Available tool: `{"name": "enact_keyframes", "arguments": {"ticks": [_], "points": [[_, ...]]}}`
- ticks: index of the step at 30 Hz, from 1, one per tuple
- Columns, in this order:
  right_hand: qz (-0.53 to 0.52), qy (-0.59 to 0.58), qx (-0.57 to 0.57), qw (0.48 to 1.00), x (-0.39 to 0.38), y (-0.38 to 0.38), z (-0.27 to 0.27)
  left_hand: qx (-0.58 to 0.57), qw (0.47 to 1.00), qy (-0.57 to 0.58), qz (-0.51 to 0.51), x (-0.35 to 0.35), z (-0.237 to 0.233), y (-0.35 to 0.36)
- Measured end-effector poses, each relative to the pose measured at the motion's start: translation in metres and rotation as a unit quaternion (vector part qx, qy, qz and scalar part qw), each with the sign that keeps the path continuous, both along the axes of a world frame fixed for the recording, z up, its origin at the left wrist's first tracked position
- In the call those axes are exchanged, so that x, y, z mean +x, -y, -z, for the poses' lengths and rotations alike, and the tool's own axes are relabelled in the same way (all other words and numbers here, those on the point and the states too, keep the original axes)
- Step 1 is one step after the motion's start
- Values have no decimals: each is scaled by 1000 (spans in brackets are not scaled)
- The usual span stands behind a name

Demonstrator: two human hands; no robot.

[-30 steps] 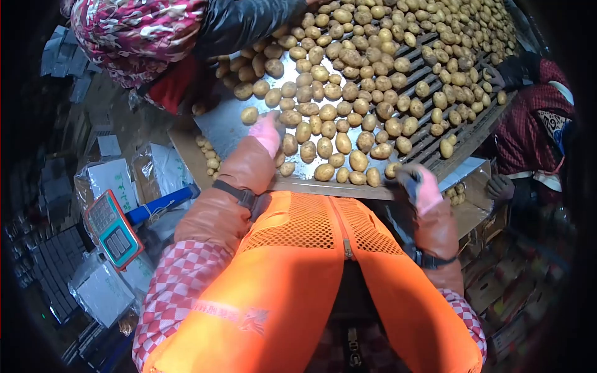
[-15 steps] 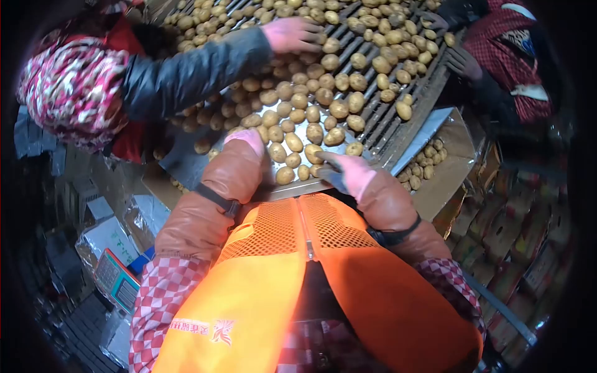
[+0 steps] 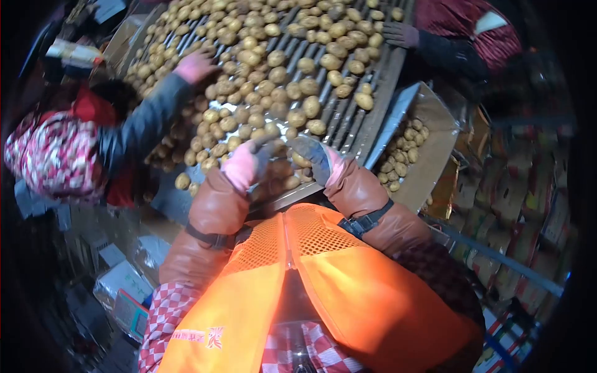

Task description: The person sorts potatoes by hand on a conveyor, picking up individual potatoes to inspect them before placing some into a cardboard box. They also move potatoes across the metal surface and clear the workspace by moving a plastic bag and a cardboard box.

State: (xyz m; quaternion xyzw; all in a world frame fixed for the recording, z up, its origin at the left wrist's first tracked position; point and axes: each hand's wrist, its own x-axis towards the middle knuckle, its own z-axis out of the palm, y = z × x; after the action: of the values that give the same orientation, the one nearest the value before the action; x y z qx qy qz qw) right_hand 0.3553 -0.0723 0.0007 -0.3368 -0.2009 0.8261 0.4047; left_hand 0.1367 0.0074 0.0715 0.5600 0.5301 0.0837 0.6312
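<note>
Potatoes (image 3: 252,96) on slatted rack (image 3: 348,118) and metal sheet (image 3: 173,199), long axes mixed, no common direction. Left hand (image 3: 249,163) and right hand (image 3: 314,158) gloved, among potatoes at near edge; grip unclear. Red print (image 3: 199,336) on orange vest (image 3: 373,286), unreadable.

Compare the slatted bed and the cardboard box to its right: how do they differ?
The slatted bed is much larger than the cardboard box. The bed has dark parallel bars with gaps; the box has plain brown walls. Potatoes spread widely across the bed, while the box's smaller pile sits between its walls. Both hold potatoes.
</note>
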Motion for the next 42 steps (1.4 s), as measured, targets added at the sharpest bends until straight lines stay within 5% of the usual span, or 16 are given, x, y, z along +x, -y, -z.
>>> {"name": "enact_keyframes", "arguments": {"ticks": [2, 4, 7, 11, 13, 16, 18, 19, 20, 22, 24, 25, 27, 32, 36, 42], "points": [[119, -4, -73, 990, 15, 10, -55, 97, 994, -46, -31, 2, 5, -4], [236, 53, 46, 969, 29, 34, 8, 335, 911, -207, 122, 11, 12, -11], [252, 67, -30, 965, 83, 55, -61, 368, 901, -115, 197, 23, 27, -8], [338, -21, -117, 934, 225, 85, -30, 262, 955, -95, 104, 18, 34, -10], [496, 14, -75, 865, 323, 103, -46, 304, 940, -105, 112, 8, 34, -6], [748, 23, -78, 659, 429, 113, -98, 271, 953, -116, 67, -1, 40, 3], [757, -65, 39, 648, 409, 104, -144, 293, 949, -100, 51, 15, 22, 8], [746, -73, 33, 662, 424, 106, -118, 201, 972, -118, -7, 26, 12, 8], [651, -44, 34, 757, 446, 111, -65, 105, 981, -142, -77, 26, 2, 9], [412, 39, 54, 909, 372, 53, -20, 140, 981, -123, -58, 8, 25, 7], [270, 124, 18, 955, 224, 4, -57, 149, 979, -127, -56, 14, 19, 12], [258, 216, -83, 938, 164, -14, -84, 147, 976, -141, -76, 17, 10, 17], [122, 465, 191, 856, 92, -36, -54, 111, 978, -155, -80, 19, -5, 19], [-107, 730, 316, 596, -16, -99, -59, 233, 955, -156, -98, -20, 14, 36], [-170, 795, 233, 534, -53, -113, -49, 195, 961, -113, -159, -52, 43, 50], [-150, 764, 347, 523, -25, -89, -32, 97, 953, 47, -283, -78, 67, 50]]}}
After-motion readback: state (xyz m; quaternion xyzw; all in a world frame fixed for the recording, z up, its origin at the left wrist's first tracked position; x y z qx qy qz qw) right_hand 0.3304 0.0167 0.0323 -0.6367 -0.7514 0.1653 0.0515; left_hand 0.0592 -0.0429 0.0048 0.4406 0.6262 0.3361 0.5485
